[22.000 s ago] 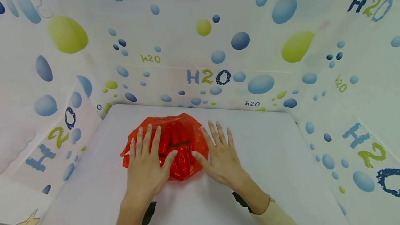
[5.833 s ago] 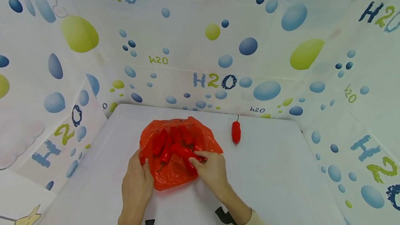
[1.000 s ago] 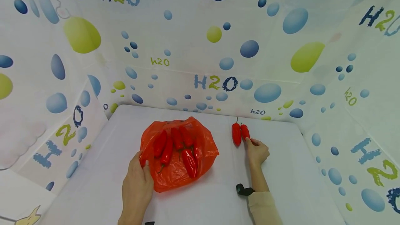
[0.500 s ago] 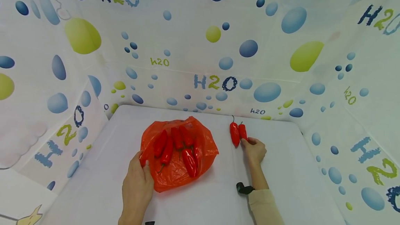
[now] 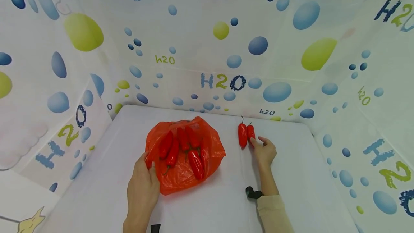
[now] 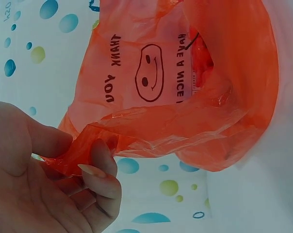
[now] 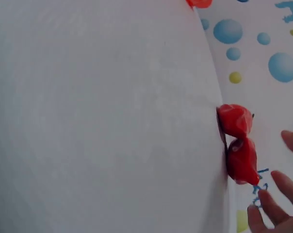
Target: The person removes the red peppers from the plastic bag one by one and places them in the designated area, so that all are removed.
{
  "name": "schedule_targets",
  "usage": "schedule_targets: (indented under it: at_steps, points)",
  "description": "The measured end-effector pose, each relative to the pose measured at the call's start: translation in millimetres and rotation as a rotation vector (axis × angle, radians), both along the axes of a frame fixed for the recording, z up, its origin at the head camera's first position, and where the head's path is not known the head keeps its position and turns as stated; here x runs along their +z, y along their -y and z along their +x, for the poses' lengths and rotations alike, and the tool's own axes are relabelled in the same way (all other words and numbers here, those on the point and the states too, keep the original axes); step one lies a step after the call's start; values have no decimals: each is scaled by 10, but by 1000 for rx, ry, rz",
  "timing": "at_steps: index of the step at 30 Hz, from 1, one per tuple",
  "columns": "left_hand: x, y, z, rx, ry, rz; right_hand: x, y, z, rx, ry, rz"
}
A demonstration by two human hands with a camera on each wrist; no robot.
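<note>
My left hand [image 5: 142, 186] pinches the left edge of a thin red plastic bag [image 5: 179, 186]. In the left wrist view the bag's rim is held between thumb and fingers, and a smiley face and lettering show on its film. Several shiny red chili peppers [image 5: 196, 164] lie inside the bag's open mouth. Two more red peppers lie side by side at the back right: the left pepper [image 5: 242, 136] and the right pepper [image 5: 250, 131], stems pointing away. My right hand [image 5: 265, 152] is at the right pepper's near end; the right wrist view shows its fingers [image 7: 287, 189] spread and holding nothing.
A white tabletop [image 5: 207, 211] lies under everything. Behind it and at both sides rise white curtain walls [image 5: 194, 28] printed with blue and green spots and H2O lettering.
Since the oldest frame, two peppers have come out of the bag onto the table. In the last second the right pepper shifted slightly toward the left one, and my right fingers let go of it.
</note>
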State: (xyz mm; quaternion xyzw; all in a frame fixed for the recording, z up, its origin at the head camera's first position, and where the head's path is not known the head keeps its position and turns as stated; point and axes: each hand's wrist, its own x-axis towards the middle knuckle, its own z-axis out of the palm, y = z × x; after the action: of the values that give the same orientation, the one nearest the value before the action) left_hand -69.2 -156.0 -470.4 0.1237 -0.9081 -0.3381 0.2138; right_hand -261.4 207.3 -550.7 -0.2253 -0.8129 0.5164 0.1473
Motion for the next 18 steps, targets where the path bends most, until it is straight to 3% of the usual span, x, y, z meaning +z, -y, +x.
schedule_targets:
  at_steps: [9, 18]
  points:
    - [7, -7, -12, 1, 12, -5, 271, 45, 86, 44, -108, -4]
    - [-5, -21, -36, -2, 25, 5, 612, 187, 170, 148, -240, -75]
